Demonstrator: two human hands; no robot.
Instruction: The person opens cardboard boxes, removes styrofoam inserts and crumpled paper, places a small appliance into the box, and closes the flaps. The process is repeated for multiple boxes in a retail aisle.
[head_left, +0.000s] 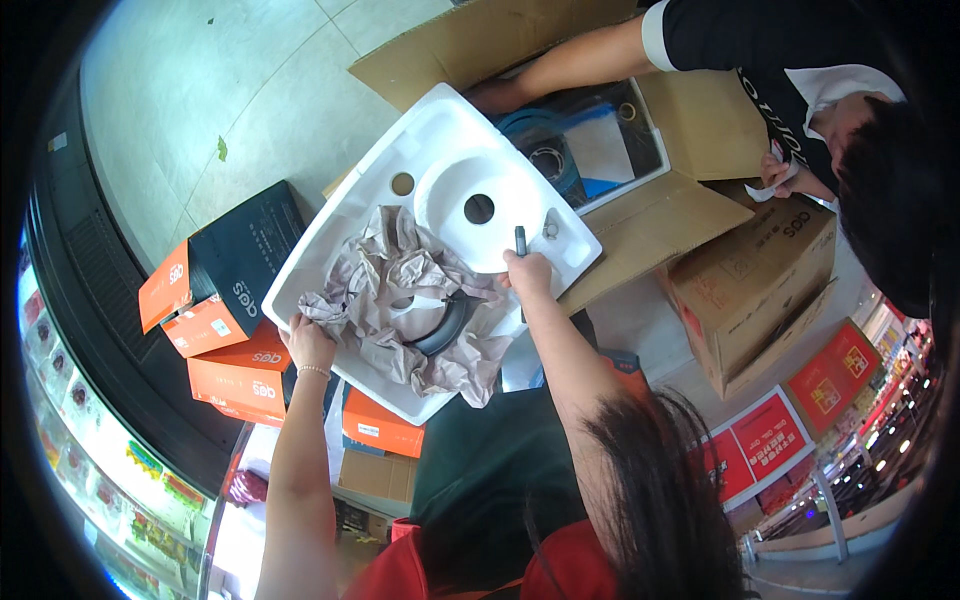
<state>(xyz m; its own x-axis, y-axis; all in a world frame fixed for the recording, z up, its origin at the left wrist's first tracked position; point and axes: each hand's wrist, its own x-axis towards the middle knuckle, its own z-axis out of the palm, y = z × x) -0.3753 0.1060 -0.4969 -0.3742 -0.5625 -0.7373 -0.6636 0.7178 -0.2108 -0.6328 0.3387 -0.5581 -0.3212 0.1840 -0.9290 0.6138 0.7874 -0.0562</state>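
Observation:
A white polystyrene foam packing insert (360, 202) is tilted in front of me, with round recesses and holes. Crumpled packing paper (382, 277) lies in its near half, around a dark curved part (445, 330) that is mostly covered. My left hand (309, 346) grips the insert's left rim. Between the fingers of my right hand (529, 274) is a dark marker pen (520, 240), pointing away from me. That hand also rests against the insert's right side. Behind the insert stands an open cardboard box (660, 217) with a glossy black panel appliance (600, 142) inside.
A co-worker (795, 82) leans in from the upper right, one arm (577, 64) reaching into the box, the other hand (780, 176) holding a paper slip. Orange and black cartons (247, 255) are stacked at left beside a lit display fridge (97, 420). Another carton (750, 277) stands right.

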